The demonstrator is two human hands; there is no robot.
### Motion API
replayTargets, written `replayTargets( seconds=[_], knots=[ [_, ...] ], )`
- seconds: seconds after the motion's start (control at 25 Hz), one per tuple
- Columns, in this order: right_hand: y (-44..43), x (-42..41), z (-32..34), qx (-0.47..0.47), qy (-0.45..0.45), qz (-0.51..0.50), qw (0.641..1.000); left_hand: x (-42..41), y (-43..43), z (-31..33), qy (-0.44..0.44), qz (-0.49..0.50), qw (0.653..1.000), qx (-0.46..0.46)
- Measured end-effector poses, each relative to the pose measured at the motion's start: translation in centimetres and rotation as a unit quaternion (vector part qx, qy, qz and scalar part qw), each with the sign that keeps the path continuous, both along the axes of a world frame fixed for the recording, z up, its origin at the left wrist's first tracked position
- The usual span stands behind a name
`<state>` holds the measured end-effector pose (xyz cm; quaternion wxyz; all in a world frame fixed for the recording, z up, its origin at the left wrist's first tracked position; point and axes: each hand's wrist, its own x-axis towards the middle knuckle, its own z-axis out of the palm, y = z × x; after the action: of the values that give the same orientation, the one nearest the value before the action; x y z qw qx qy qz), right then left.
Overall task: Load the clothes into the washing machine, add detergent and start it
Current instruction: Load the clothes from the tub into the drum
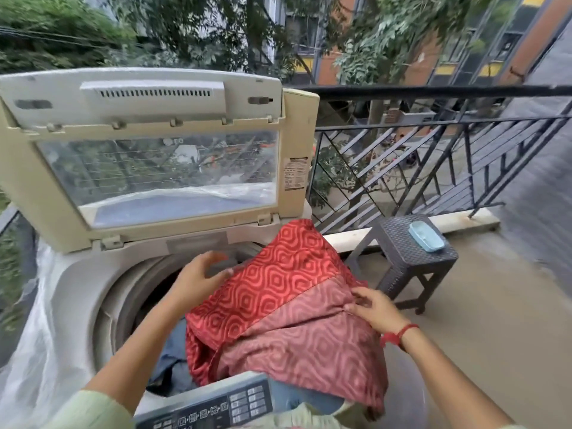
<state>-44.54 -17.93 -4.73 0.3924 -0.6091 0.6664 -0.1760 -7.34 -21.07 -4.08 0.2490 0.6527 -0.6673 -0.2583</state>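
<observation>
Sprawling across the open top of the washing machine (77, 289) and over its right rim, the red cloth (278, 289) shows a wavy hexagon pattern, bright on its upper face and dull pink where a fold turns the underside up. The left hand (201, 274) rests against its upper left edge, fingers spread and loose. The right hand (374, 308) pinches a fold on its right side. Blue clothes (173, 351) lie in the drum beneath.

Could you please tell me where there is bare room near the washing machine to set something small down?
The stool has bare top beside the blue dish, and the floor in front of it is open. The mouth of the washing machine is crowded: the red cloth, left hand and right hand cover most of it.
</observation>
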Motion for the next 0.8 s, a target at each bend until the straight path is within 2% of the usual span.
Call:
replayTargets(
  seconds=[0.08,0.16,0.2,0.28,0.36,0.4,0.48,0.56,0.6,0.64,0.68,0.72,0.76,0.8],
  knots=[
    [1.1,1.1,0.1,-0.144,0.063,-0.057,0.986,-5.6,1.5,0.6,0.057,-0.116,0.992,-0.013],
    [0.8,1.5,3.6,-0.297,0.081,-0.098,0.946,-10.0,2.9,0.0,0.064,-0.209,0.976,0.018],
    [0.5,1.7,6.1,-0.38,0.08,-0.11,0.915,-11.4,3.1,-0.6,0.072,-0.214,0.974,0.02],
    [-0.1,2.9,11.1,-0.522,0.06,-0.107,0.844,-12.5,2.5,-0.1,0.135,-0.163,0.977,-0.018],
    [-0.2,5.0,14.3,-0.594,0.021,-0.098,0.798,-10.8,1.3,2.2,0.193,-0.132,0.969,-0.082],
    [0.1,6.1,14.8,-0.594,-0.001,-0.105,0.798,-9.1,0.9,3.7,0.209,-0.119,0.963,-0.121],
    [1.0,8.6,14.2,-0.539,-0.054,-0.063,0.838,-3.4,0.3,6.4,0.242,-0.051,0.947,-0.205],
    [2.1,11.9,12.7,-0.422,-0.097,0.137,0.891,3.9,0.7,8.1,0.238,0.072,0.925,-0.286],
    [2.6,13.6,11.8,-0.369,-0.076,0.255,0.891,7.4,1.1,8.6,0.201,0.152,0.917,-0.31],
    [2.9,15.1,10.7,-0.35,-0.031,0.344,0.87,10.6,1.5,8.9,0.132,0.235,0.916,-0.296],
    [2.9,16.0,9.6,-0.354,0.008,0.394,0.848,12.8,2.0,9.1,0.046,0.29,0.925,-0.242],
    [2.6,16.3,8.8,-0.364,0.028,0.397,0.842,14.4,2.3,9.0,-0.029,0.292,0.945,-0.147],
    [1.9,16.2,8.0,-0.363,0.031,0.363,0.858,15.3,2.7,8.7,-0.085,0.245,0.965,-0.023],
    [1.0,15.5,7.3,-0.345,0.027,0.303,0.888,15.3,3.1,8.2,-0.141,0.172,0.97,0.103]
  ],
)
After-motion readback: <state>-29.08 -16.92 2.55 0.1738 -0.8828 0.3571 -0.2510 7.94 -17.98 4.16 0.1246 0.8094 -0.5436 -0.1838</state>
